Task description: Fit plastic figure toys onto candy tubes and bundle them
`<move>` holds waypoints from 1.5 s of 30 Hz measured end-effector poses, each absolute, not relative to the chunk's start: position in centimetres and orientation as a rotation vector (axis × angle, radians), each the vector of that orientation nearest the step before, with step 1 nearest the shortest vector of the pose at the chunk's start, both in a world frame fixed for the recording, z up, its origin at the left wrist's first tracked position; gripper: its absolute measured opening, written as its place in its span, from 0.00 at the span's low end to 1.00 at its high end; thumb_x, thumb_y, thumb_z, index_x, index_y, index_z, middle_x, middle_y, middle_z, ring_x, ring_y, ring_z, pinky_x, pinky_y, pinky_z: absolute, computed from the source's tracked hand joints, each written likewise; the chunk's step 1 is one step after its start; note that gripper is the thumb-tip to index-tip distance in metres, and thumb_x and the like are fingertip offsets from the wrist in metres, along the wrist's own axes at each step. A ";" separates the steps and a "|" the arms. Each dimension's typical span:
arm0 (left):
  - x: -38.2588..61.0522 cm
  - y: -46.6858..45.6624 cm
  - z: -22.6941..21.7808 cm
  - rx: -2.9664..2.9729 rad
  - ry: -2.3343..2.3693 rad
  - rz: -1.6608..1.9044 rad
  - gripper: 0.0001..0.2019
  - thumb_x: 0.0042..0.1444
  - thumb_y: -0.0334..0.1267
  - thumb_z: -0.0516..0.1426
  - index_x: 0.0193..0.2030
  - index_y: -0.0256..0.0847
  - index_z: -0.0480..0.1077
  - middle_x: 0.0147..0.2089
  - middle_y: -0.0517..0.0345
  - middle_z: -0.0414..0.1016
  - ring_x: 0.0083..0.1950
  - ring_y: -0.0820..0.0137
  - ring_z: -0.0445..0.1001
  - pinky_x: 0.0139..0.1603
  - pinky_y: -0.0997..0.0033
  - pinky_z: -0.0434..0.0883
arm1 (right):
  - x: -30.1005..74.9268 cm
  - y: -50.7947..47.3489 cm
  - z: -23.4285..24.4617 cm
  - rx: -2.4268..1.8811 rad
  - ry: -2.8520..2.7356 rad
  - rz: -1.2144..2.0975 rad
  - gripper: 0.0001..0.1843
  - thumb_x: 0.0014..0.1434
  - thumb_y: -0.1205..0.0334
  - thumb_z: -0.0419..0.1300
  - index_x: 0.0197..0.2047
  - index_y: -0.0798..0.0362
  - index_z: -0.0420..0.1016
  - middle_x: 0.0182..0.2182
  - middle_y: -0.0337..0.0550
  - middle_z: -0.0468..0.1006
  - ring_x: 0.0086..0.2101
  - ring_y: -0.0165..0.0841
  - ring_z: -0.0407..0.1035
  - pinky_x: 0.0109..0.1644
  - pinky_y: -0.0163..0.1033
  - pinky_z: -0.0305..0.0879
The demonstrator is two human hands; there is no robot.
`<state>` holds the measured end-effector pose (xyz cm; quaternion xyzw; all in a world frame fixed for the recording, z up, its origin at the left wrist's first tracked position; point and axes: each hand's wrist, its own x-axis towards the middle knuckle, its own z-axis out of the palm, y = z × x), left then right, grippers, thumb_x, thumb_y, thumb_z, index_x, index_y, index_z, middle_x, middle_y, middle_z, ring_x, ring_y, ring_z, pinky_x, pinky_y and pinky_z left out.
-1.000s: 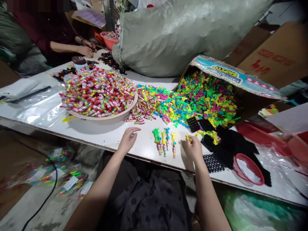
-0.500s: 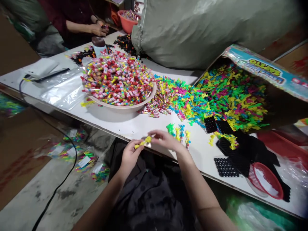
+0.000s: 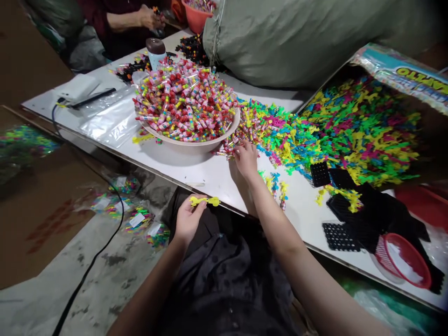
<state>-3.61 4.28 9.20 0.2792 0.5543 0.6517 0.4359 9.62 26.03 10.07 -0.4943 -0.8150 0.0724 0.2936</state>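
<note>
My left hand [image 3: 187, 219] is closed on a small yellow plastic toy piece [image 3: 205, 201], held over my lap just off the table's near edge. My right hand [image 3: 246, 161] reaches forward, fingers curled down onto the loose candy tubes [image 3: 234, 142] beside the big beige bowl [image 3: 196, 145] heaped with tubes. I cannot make out whether it has picked one up. A few finished toys [image 3: 276, 185] lie on the white table [image 3: 206, 175] right of my wrist. A heap of coloured plastic pieces [image 3: 350, 126] spills from an open box.
Black plastic grids [image 3: 339, 233] and a red basket [image 3: 402, 259] sit at the right. A large grey sack [image 3: 297, 37] lies at the back. Another person's hands [image 3: 150, 18] work at the far left end near a bottle [image 3: 156, 49]. Packets litter the floor [image 3: 140, 224].
The yellow piece passed to my left hand, which stayed by the table edge. My right hand let go and reached forward to the loose tubes by the bowl. The view shifted left.
</note>
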 end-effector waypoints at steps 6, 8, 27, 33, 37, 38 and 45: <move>-3.4 3.7 11.0 0.716 1.299 1.733 0.08 0.47 0.38 0.61 0.35 0.40 0.71 0.33 0.61 0.70 0.31 0.79 0.67 0.36 0.80 0.66 | 11.1 19.8 14.6 -1.001 -1.711 1.059 0.09 0.57 0.58 0.53 0.41 0.51 0.66 0.31 0.40 0.72 0.35 0.32 0.69 0.41 0.41 0.64; -3.2 3.4 11.7 0.743 1.296 1.751 0.08 0.47 0.37 0.61 0.35 0.41 0.71 0.33 0.61 0.70 0.32 0.79 0.68 0.36 0.81 0.66 | 12.2 16.7 15.7 -0.914 -1.625 1.329 0.10 0.55 0.57 0.57 0.40 0.50 0.68 0.28 0.37 0.71 0.31 0.29 0.69 0.38 0.37 0.65; 3.7 2.6 15.9 1.292 1.359 1.553 0.04 0.49 0.34 0.59 0.34 0.42 0.73 0.35 0.59 0.69 0.38 0.74 0.68 0.40 0.75 0.66 | 18.2 6.1 17.2 -0.747 -0.666 1.748 0.13 0.45 0.57 0.67 0.33 0.51 0.71 0.27 0.36 0.77 0.27 0.28 0.73 0.25 0.32 0.73; 5.0 2.1 16.2 1.275 1.423 1.538 0.04 0.50 0.36 0.59 0.34 0.42 0.73 0.36 0.58 0.69 0.38 0.74 0.68 0.41 0.75 0.67 | 18.9 5.6 17.0 -0.699 -0.575 1.807 0.16 0.44 0.57 0.68 0.34 0.52 0.69 0.27 0.36 0.77 0.27 0.28 0.74 0.24 0.30 0.74; 5.7 2.0 16.4 1.201 1.404 1.544 0.04 0.50 0.36 0.59 0.34 0.41 0.72 0.36 0.59 0.69 0.38 0.73 0.69 0.41 0.74 0.67 | 19.4 5.3 16.8 -0.643 -0.562 1.813 0.15 0.46 0.58 0.67 0.35 0.51 0.68 0.31 0.37 0.78 0.30 0.28 0.74 0.27 0.30 0.75; 5.8 1.9 16.5 1.191 1.401 1.538 0.05 0.50 0.36 0.59 0.34 0.41 0.72 0.36 0.58 0.69 0.38 0.73 0.69 0.41 0.74 0.67 | 19.5 5.2 16.8 -0.630 -0.573 1.806 0.15 0.46 0.58 0.67 0.36 0.50 0.68 0.32 0.37 0.78 0.31 0.28 0.74 0.28 0.30 0.75; 6.4 1.8 17.4 1.135 1.345 1.526 0.05 0.49 0.37 0.60 0.34 0.41 0.72 0.35 0.59 0.69 0.37 0.74 0.69 0.40 0.76 0.66 | 20.1 4.7 16.8 -0.580 -0.695 1.742 0.15 0.48 0.57 0.65 0.37 0.50 0.66 0.36 0.39 0.77 0.35 0.31 0.73 0.29 0.35 0.76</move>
